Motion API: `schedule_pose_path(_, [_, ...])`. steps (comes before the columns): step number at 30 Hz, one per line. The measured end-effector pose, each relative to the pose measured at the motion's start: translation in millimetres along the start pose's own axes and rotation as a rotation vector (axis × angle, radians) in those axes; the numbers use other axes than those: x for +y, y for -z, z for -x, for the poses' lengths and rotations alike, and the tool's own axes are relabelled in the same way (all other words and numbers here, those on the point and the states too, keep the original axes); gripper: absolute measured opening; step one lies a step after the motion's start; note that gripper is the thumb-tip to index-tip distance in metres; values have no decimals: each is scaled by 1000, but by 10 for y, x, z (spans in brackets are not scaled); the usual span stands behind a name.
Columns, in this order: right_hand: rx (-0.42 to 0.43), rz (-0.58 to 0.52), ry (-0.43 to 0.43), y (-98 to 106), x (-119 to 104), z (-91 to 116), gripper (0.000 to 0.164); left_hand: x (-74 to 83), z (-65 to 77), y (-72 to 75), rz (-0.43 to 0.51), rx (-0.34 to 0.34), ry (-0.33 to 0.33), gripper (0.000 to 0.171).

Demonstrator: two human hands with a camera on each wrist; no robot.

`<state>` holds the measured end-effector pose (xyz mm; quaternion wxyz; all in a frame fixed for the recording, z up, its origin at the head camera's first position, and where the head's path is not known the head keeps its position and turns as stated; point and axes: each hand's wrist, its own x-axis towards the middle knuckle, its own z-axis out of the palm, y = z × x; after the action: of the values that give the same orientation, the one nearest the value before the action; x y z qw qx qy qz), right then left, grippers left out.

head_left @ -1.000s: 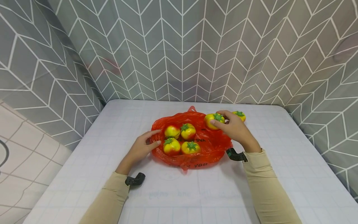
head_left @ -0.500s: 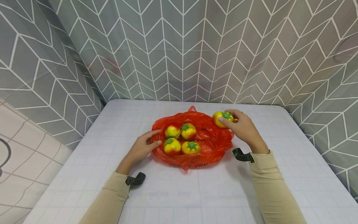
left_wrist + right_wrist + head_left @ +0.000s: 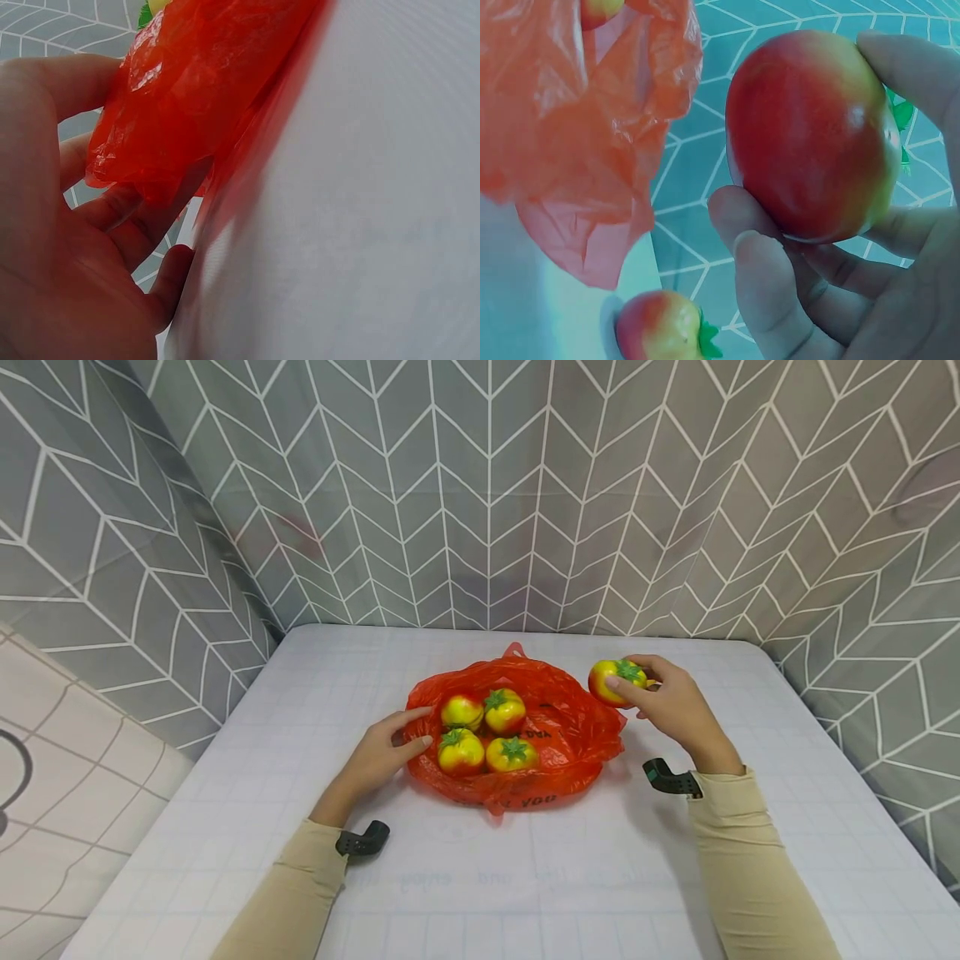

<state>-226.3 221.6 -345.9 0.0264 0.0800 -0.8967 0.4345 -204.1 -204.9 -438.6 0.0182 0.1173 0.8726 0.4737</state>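
Note:
An opened red plastic bag (image 3: 573,752) lies on the table with several yellow-and-red fruits (image 3: 512,755) inside, each with a green leafy top. My left hand (image 3: 378,752) rests at the bag's left rim, its fingers loosely spread. The left wrist view shows red film (image 3: 187,82) between thumb and fingers. My right hand (image 3: 667,702) holds another such fruit (image 3: 611,683) above the table, just beyond the bag's right edge. Thumb and fingers curl round its sides in the right wrist view. Below that hand sits one more fruit (image 3: 660,326), mostly hidden from the head camera.
A white sheet with faint lines and lettering covers the table (image 3: 480,868). Behind and beside it hang grey curtains (image 3: 487,510) with a white chevron pattern. One red bag handle (image 3: 514,650) sticks up at the back, and a pale tiled floor (image 3: 67,810) shows at left.
My right hand has carried its fruit rightward, from over the bag to outside its right rim, and now covers the fruit on the table. My left hand has stayed in place.

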Motion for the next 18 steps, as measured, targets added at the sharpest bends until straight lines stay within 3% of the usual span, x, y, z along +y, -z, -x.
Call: schedule_pose_path(18, [8,47,-63,132,171,63,81,-21,-12,-6,-5,0,-1,48])
